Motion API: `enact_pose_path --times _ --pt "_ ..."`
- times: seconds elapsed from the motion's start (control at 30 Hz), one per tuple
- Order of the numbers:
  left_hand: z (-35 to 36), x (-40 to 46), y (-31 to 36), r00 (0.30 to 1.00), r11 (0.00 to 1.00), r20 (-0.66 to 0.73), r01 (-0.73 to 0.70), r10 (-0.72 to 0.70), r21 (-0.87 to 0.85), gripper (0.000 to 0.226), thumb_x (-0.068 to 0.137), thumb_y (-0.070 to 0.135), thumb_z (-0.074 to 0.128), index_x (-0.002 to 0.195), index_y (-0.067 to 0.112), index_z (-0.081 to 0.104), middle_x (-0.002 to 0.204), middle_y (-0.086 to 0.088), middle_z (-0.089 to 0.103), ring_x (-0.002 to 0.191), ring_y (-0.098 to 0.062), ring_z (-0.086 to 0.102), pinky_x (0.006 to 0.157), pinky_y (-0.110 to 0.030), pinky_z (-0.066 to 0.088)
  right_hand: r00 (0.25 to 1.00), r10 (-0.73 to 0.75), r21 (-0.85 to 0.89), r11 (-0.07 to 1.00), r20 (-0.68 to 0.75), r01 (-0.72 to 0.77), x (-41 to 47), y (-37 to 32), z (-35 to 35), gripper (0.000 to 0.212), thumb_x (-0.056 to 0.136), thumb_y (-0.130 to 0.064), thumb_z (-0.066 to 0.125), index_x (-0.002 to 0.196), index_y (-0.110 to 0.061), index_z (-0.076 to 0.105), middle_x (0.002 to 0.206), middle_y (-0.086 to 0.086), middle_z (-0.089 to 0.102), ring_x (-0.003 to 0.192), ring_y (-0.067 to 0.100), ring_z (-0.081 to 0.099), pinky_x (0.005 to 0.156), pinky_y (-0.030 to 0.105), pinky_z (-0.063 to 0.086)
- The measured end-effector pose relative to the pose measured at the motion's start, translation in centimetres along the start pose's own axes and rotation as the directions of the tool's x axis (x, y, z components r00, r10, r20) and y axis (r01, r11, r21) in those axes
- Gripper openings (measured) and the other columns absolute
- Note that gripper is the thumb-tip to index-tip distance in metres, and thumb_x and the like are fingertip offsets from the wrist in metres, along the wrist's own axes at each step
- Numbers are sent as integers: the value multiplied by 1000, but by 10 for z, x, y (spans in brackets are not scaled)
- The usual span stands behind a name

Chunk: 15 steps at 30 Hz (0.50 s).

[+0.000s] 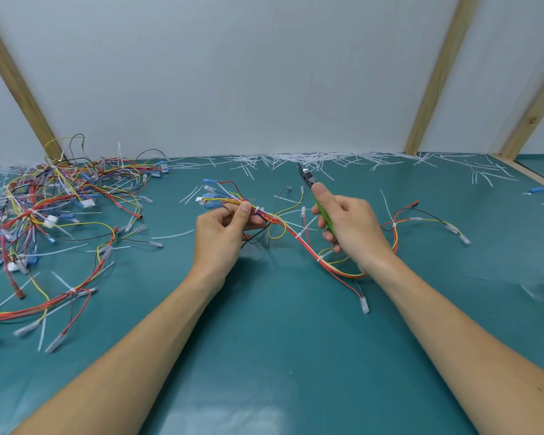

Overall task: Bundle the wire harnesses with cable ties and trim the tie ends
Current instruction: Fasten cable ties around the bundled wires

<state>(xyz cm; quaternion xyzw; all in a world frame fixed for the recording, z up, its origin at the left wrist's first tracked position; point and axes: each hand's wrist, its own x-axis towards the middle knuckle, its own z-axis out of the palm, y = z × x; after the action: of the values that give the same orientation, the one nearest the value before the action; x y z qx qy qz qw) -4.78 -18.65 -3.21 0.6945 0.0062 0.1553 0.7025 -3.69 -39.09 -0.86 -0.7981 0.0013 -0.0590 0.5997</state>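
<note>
A wire harness point(299, 243) lies mid-bench, its left end lifted and pinched in the left hand point(223, 233) grip. The right hand point(349, 227) grip wraps green-handled cutters point(314, 189). Finished harnesses point(54, 208) pile far left; trimmed tie ends point(311, 160) litter the bench point(264, 356) far edge.

A teal mat point(264, 356) fills the lower frame, meeting a plain white wall point(233, 73) across the upper half, where slanted wooden battens cross at upper left point(22, 89) and upper right point(437, 73), with a further batten point(537, 111) at the far right edge.
</note>
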Motion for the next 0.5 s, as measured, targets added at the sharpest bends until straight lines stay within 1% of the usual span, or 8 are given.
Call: enact_pose_path --times 0.1,0.17,0.2,0.27,0.33,0.4,0.47,0.5 --pt "0 1 0 999 999 1 32 -32 -31 26 103 26 56 83 15 69 85 -4 79 86 -19 77 76 -36 57 1000 11 2 1000 13 -11 1 2 1 28 88 -43 73 72 -21 69 66 -4 67 54 14 50 47 28 40" --pt "0 3 2 998 994 -20 57 -59 -88 26 104 25 54 85 14 69 84 -5 79 88 -21 77 74 -36 59 1000 14 -35 999 22 -13 1 3 1 12 83 -25 77 74 -20 70 69 3 68 59 18 49 55 33 41" --pt "0 3 3 997 991 -24 67 -71 -118 26 104 24 54 86 13 69 85 -6 79 90 -22 76 72 -34 60 1000 19 -53 998 20 -18 2 4 1 10 80 -21 79 76 -21 70 66 2 65 61 19 48 59 35 40" --pt "-1 4 5 997 984 -10 79 -82 -160 25 105 23 52 89 12 68 90 -6 79 93 -22 76 71 -30 61 999 32 -65 997 16 -31 2 5 3 15 78 -21 83 78 -23 68 56 -10 58 58 17 47 60 31 39" --pt "-2 4 5 996 980 13 87 -86 -180 24 106 22 50 91 13 66 96 -7 79 97 -20 75 73 -29 61 1000 21 -80 997 18 -20 1 5 4 16 80 -23 84 80 -23 68 53 -16 59 51 8 47 56 25 38" --pt "-2 4 5 995 978 25 98 -95 -187 22 106 22 49 93 13 64 99 -6 79 100 -19 75 76 -29 61 1000 -12 -79 997 24 13 -1 5 6 14 83 -21 83 82 -22 69 65 -12 70 56 4 54 58 21 42" --pt "-1 5 6 994 975 29 111 -107 -191 20 106 21 49 95 13 63 102 -7 78 102 -19 74 79 -31 60 999 -45 -50 998 24 46 -3 3 6 11 85 -16 80 87 -18 70 82 -4 78 71 7 64 68 21 48" --pt "0 4 6 993 974 31 116 -112 -195 20 106 21 49 96 13 64 104 -7 78 103 -19 74 80 -31 60 998 -61 -35 997 25 62 -4 3 7 10 86 -13 79 90 -16 71 86 -3 79 76 7 67 69 17 48"
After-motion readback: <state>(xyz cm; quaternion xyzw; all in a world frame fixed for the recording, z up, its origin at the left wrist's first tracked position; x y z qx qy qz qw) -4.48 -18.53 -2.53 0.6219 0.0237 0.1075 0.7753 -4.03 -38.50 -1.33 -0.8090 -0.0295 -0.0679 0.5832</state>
